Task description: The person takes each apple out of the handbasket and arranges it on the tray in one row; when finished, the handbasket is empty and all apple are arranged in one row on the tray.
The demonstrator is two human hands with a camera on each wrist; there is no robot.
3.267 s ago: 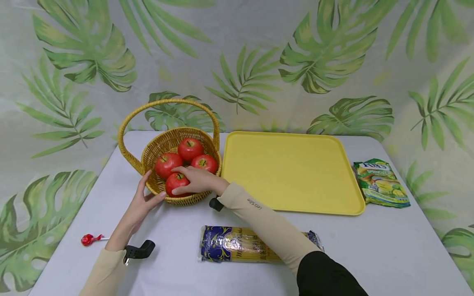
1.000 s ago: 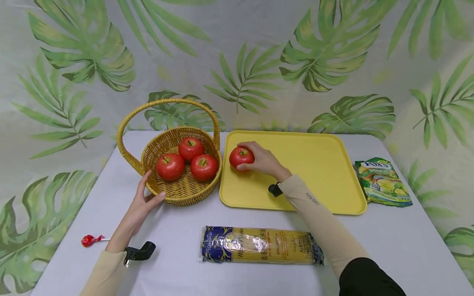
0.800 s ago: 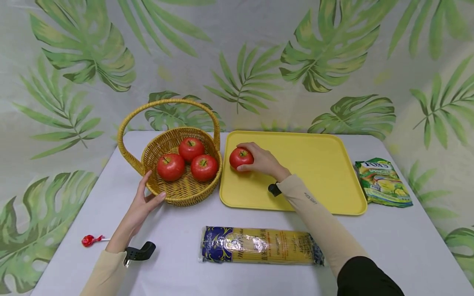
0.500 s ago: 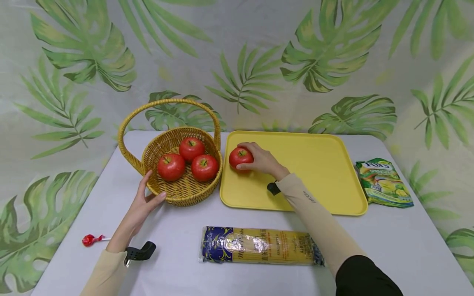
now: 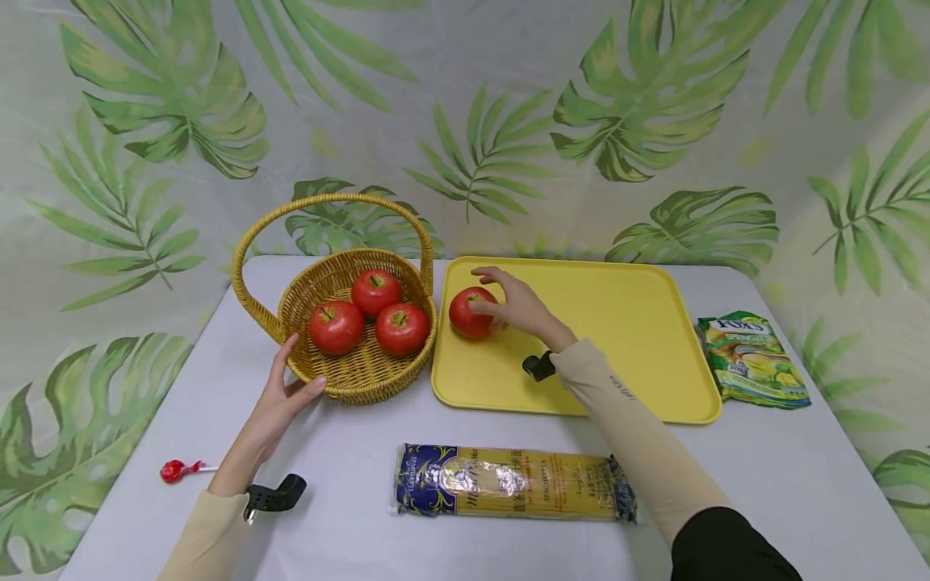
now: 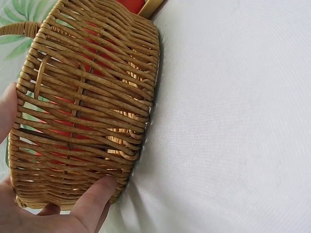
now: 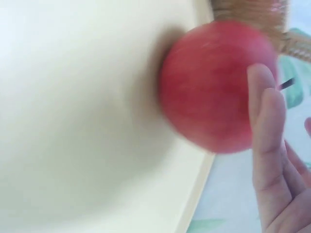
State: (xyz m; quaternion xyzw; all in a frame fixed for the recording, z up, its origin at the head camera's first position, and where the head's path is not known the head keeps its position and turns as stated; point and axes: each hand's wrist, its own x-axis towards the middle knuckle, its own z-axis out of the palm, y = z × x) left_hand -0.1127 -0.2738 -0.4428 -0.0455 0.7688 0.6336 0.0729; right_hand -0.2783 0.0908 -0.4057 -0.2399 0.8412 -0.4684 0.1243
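Since half a second ago, my right grip (image 5: 521, 308) has loosened, fingers apart beside the round red apple (image 5: 465, 323) near the left end of the rectangular yellow tray (image 5: 581, 339); contact I can't confirm. I judge this a release, so next: draw clear without nudging it. My left grip (image 5: 272, 407) rests, spread, against the round woven wicker basket (image 5: 374, 394) holding three red apples (image 5: 336, 329).

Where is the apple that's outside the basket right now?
In the head view, the apple sits on the left end of the yellow tray, just right of the basket and beside the right hand.
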